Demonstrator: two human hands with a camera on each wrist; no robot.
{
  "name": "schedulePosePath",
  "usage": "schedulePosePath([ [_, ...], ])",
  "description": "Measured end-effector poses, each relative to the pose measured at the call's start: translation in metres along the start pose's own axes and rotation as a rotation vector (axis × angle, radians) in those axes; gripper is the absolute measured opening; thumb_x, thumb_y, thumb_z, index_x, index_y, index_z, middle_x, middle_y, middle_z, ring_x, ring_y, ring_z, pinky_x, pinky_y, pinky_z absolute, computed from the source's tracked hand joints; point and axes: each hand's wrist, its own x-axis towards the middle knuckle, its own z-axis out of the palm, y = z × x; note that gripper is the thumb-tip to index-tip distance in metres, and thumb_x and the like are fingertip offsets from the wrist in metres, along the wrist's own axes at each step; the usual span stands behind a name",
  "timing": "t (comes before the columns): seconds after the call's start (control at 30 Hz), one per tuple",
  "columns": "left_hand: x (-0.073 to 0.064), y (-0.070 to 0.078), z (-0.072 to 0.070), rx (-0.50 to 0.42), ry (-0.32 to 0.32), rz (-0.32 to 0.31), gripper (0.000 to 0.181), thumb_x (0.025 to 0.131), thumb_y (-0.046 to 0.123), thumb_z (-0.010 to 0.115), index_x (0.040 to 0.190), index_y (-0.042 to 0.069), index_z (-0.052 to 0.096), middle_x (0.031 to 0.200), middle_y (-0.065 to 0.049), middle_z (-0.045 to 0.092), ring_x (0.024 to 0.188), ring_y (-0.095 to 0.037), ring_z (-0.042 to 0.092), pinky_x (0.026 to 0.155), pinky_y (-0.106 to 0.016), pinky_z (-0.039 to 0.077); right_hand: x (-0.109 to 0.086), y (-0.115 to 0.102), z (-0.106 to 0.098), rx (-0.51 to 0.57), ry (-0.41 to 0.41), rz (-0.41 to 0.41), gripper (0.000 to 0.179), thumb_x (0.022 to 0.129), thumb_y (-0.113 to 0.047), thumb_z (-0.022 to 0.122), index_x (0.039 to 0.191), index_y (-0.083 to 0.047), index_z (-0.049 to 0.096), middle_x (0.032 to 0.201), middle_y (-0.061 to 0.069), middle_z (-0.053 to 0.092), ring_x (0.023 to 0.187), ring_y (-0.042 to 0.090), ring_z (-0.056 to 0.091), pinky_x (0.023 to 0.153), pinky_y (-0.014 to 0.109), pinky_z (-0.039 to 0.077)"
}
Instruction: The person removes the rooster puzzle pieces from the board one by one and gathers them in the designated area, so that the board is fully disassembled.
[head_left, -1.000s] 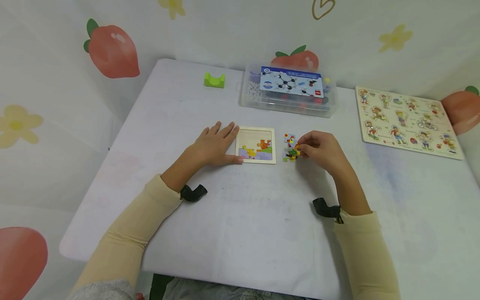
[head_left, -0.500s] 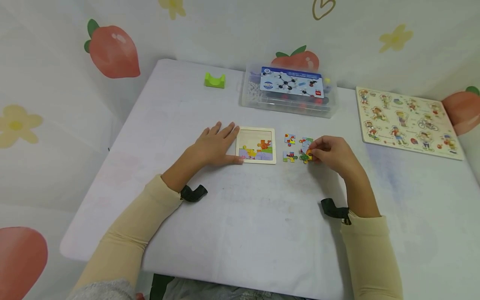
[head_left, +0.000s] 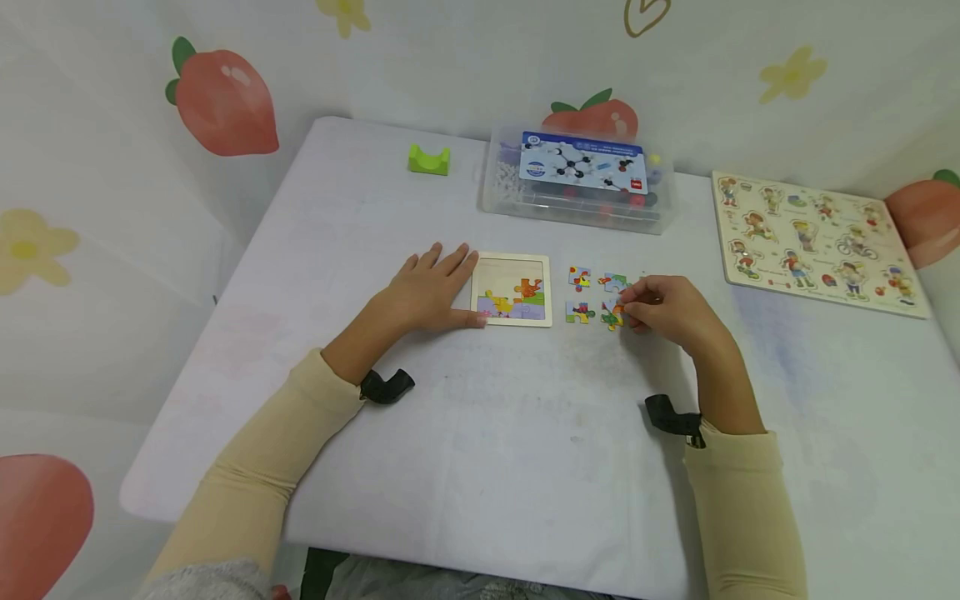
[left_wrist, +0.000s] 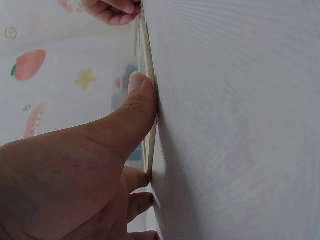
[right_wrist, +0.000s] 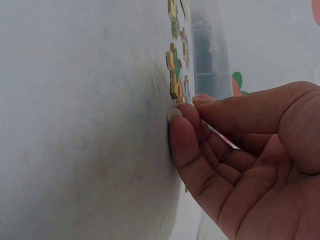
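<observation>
My left hand [head_left: 432, 292] lies with its fingers spread along the left side of a small wooden puzzle tray [head_left: 513, 257]. Its thumb presses the tray's near edge, which also shows in the left wrist view. Several pieces sit in the tray's lower part, among them an orange one [head_left: 528, 288]. Beyond the tray's right side, my right hand [head_left: 667, 310] pinches the right edge of a green and orange puzzle piece [head_left: 612, 315] at the table surface. In the right wrist view, the fingertips meet at the piece's end [right_wrist: 174, 87].
Loose puzzle pieces lie beside the tray, including one at upper left [head_left: 579, 277], one below it [head_left: 577, 312] and one near my fingers [head_left: 612, 282]. Another is mostly hidden behind my right hand. Farther back are a clear plastic case [head_left: 577, 215], a green holder [head_left: 429, 162] and a picture board [head_left: 817, 244].
My right hand has moved right, and the bunched pieces beside the tray are now spread apart into separate ones. My left hand has stayed on the tray.
</observation>
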Motion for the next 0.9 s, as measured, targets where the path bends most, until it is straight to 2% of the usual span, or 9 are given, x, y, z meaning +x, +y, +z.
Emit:
schedulePosePath([
  [0.27, -0.002, 0.0, 0.0, -0.004, 0.005, 0.005, 0.104, 0.091, 0.069, 0.055, 0.163, 0.013, 0.004, 0.168, -0.007, 0.001, 0.151, -0.04, -0.001, 0.118, -0.059, 0.007, -0.001, -0.003, 0.002, -0.033, -0.015, -0.04, 0.022, 0.097, -0.011, 0.065, 0.113, 0.005, 0.063, 0.106, 0.018, 0.065, 0.083, 0.02, 0.062, 0.07, 0.024, 0.054],
  [0.53, -0.003, -0.001, 0.0, -0.005, 0.009, 0.006, 0.104, 0.091, 0.07, 0.055, 0.163, 0.014, 0.004, 0.168, -0.007, 0.001, 0.151, -0.04, 0.0, 0.118, -0.058, 0.008, 0.003, -0.011, 0.016, -0.125, 0.048, -0.123, 0.018, 0.096, -0.011, 0.063, 0.11, 0.001, 0.066, 0.102, 0.016, 0.065, 0.083, 0.025, 0.057, 0.07, 0.029, 0.049],
  [0.77, -0.001, -0.001, 0.0, -0.001, 0.013, 0.012, 0.103, 0.092, 0.069, 0.055, 0.163, 0.014, 0.004, 0.168, -0.007, 0.002, 0.151, -0.041, 0.001, 0.118, -0.059, 0.009, 0.011, -0.032, 0.037, -0.178, 0.023, -0.192, 0.016, 0.095, -0.012, 0.066, 0.107, -0.001, 0.07, 0.098, 0.014, 0.065, 0.083, 0.027, 0.057, 0.07, 0.035, 0.047],
  [0.9, -0.001, 0.0, -0.001, 0.004, 0.006, 0.009, 0.104, 0.092, 0.069, 0.055, 0.163, 0.014, 0.003, 0.168, -0.007, 0.002, 0.151, -0.041, 0.001, 0.118, -0.059, 0.009, 0.017, -0.048, 0.046, -0.215, -0.01, -0.221, 0.02, 0.094, -0.012, 0.067, 0.111, -0.002, 0.068, 0.097, 0.013, 0.063, 0.085, 0.028, 0.056, 0.071, 0.037, 0.046],
])
